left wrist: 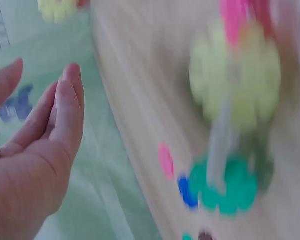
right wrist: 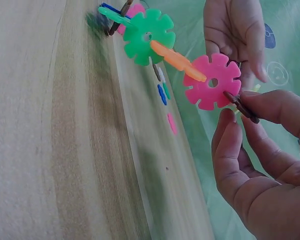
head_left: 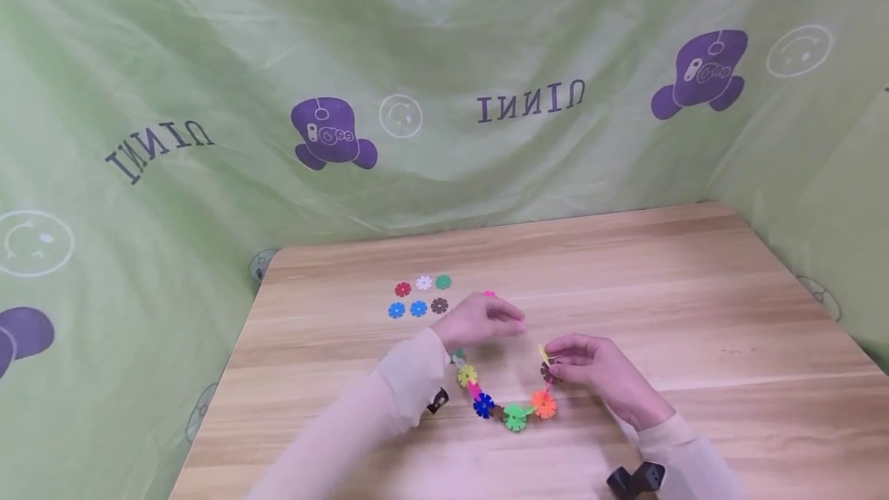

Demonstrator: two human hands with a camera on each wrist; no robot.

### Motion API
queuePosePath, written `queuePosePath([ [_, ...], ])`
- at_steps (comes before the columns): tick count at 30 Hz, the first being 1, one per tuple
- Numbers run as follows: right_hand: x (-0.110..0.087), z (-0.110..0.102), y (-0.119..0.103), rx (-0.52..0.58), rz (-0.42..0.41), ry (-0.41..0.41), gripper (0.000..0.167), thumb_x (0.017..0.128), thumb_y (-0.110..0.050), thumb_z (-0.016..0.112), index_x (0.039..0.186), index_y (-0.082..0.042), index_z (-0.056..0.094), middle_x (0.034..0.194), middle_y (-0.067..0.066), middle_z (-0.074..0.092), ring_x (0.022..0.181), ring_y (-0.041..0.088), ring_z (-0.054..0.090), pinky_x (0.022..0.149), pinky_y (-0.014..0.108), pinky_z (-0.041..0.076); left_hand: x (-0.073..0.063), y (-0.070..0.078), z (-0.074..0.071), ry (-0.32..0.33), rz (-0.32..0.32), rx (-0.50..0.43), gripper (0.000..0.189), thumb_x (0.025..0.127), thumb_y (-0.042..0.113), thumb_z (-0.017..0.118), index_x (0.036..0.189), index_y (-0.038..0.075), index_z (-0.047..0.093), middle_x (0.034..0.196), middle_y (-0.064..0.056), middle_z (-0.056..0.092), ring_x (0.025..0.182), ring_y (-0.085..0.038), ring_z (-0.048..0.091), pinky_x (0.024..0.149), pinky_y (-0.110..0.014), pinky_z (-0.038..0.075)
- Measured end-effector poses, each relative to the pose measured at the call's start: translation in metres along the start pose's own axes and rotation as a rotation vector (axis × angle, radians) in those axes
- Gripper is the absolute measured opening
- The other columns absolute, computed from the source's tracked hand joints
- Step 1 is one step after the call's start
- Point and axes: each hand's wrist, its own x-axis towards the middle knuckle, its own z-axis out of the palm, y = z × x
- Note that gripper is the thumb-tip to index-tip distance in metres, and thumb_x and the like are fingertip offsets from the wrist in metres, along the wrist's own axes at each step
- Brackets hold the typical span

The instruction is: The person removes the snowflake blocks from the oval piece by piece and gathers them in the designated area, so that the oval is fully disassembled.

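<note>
Right wrist: pink disc (right wrist: 204,91) (head: edge-on)

We see a wooden table (head_left: 646,292) with pale, streaked grain and rounded far corners. Behind it and along its left and right sides, we have light green cloth (head_left: 430,37) hanging as walls, slack and creased, and dropping below the table's edges. Beyond the table's far edge, we make out purple cartoon figures (head_left: 329,133), white outlined smiley faces (head_left: 400,116) and purple lettering (head_left: 531,101) that reads backwards; more of these prints show to the table's left. The light reaches us soft, leaving a whitish sheen on the cloth high above the table and a paler patch on the table's near part.
</note>
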Motion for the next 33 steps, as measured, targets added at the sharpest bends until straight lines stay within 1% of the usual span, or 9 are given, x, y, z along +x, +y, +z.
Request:
queuePosePath([
  [3,-0.001,0.0,0.002,0.014,-0.016,-0.004,0.048,0.085,-0.002,0.072,0.126,0.014,0.052,0.113,0.022,0.069,0.095,0.014,0.071,0.086,0.027,0.058,-0.001,0.001,0.017,-0.078,0.021,-0.059,0.04,0.084,0.031,0.078,0.119,0.015,0.069,0.113,0.004,0.073,0.105,-0.012,0.067,0.103,-0.038,0.05],
  [6,0.001,0.0,0.001,0.019,-0.041,-0.015,0.049,0.085,-0.002,0.072,0.126,0.014,0.051,0.115,0.023,0.068,0.097,0.015,0.071,0.088,0.027,0.058,-0.002,-0.001,0.029,-0.101,0.026,-0.124,0.036,0.081,0.023,0.081,0.114,0.013,0.071,0.106,0.002,0.075,0.095,-0.009,0.07,0.095,-0.03,0.054],
  [9,0.002,0.001,0.001,0.002,-0.058,-0.007,0.048,0.085,-0.003,0.073,0.126,0.014,0.052,0.115,0.021,0.069,0.097,0.014,0.071,0.088,0.025,0.057,-0.003,-0.002,0.037,-0.078,0.038,-0.131,0.029,0.08,0.022,0.082,0.107,0.014,0.074,0.1,0.003,0.076,0.09,-0.007,0.071,0.091,-0.026,0.055],
  [13,0.003,0.001,0.002,-0.022,-0.059,0.023,0.047,0.084,-0.002,0.073,0.124,0.014,0.053,0.113,0.019,0.069,0.096,0.012,0.071,0.087,0.023,0.057,-0.005,-0.003,0.043,-0.033,0.033,-0.122,0.028,0.079,0.025,0.083,0.105,0.019,0.074,0.099,0.005,0.076,0.09,-0.006,0.07,0.095,-0.03,0.053],
  [18,0.003,0.003,0.002,-0.048,-0.026,0.081,0.045,0.085,-0.007,0.074,0.121,0.011,0.057,0.111,0.016,0.07,0.096,0.014,0.071,0.087,0.024,0.057,-0.006,-0.003,0.048,0.016,0.021,-0.151,0.035,0.079,0.027,0.083,0.111,0.02,0.073,0.101,0.005,0.076,0.092,-0.006,0.069,0.094,-0.031,0.054],
  [22,0.003,0.004,0.001,-0.059,-0.002,0.137,0.042,0.085,-0.01,0.076,0.119,0.008,0.06,0.109,0.015,0.072,0.095,0.015,0.071,0.087,0.024,0.057,-0.007,-0.001,0.051,0.05,0.018,-0.235,0.041,0.079,0.023,0.083,0.117,0.013,0.069,0.101,0.002,0.075,0.093,-0.009,0.07,0.091,-0.028,0.056],
  [26,0.003,0.005,0.0,-0.06,0.014,0.168,0.038,0.084,-0.009,0.076,0.116,0.008,0.062,0.103,0.013,0.074,0.092,0.015,0.072,0.085,0.023,0.056,-0.006,-0.001,0.054,0.072,0.011,-0.295,0.036,0.078,0.017,0.083,0.11,0.01,0.068,0.097,0.001,0.075,0.091,-0.011,0.07,0.088,-0.027,0.057],
  [29,0.003,0.005,-0.001,-0.063,0.026,0.173,0.034,0.084,-0.008,0.075,0.113,0.007,0.064,0.1,0.011,0.074,0.091,0.015,0.071,0.085,0.022,0.055,-0.006,0.0,0.055,0.083,0.0,-0.296,0.03,0.077,0.017,0.084,0.102,0.013,0.068,0.093,0.003,0.075,0.088,-0.009,0.07,0.088,-0.027,0.057],
  [33,0.002,0.005,-0.001,-0.077,0.021,0.174,0.032,0.085,-0.008,0.075,0.112,0.006,0.065,0.101,0.012,0.074,0.091,0.015,0.071,0.085,0.022,0.054,-0.006,0.001,0.055,0.087,0.0,-0.297,0.028,0.076,0.018,0.085,0.099,0.015,0.069,0.092,0.004,0.074,0.088,-0.009,0.069,0.09,-0.029,0.056],
])
